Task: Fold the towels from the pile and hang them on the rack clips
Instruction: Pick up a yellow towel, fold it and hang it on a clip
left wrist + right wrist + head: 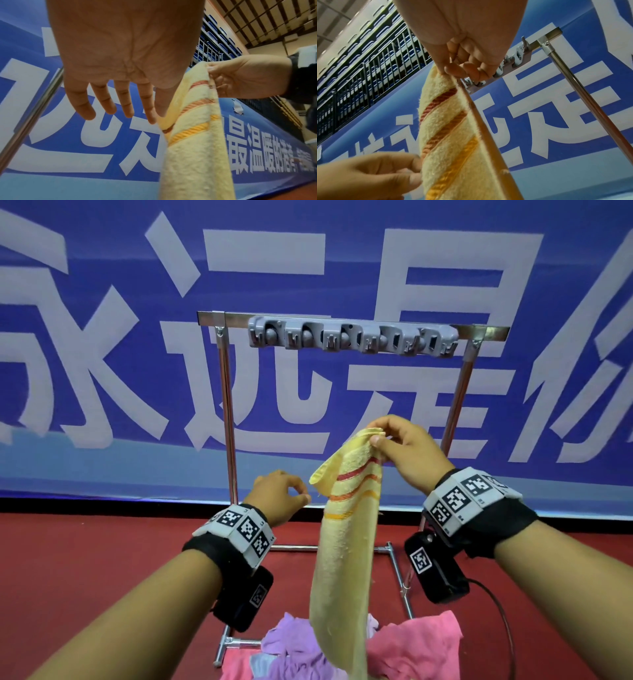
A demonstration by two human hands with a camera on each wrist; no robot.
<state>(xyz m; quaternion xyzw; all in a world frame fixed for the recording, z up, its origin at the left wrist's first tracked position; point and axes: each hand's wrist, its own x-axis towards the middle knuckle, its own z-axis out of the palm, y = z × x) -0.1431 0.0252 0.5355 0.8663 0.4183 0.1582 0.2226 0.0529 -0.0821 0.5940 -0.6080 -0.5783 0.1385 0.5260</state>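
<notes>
A yellow towel with red and orange stripes hangs lengthwise in front of the rack. My right hand pinches its top corner between thumb and fingers. The right wrist view shows this pinch on the towel. My left hand hovers lower, at the towel's left edge, holding nothing. In the left wrist view its fingers are spread and relaxed beside the towel. The grey clip strip on the rack's top bar holds no towel. The pile of pink and purple towels lies below.
The metal rack stands on a red floor before a blue banner. Its base bars run toward me on both sides of the pile. A black cable loops from my right wrist.
</notes>
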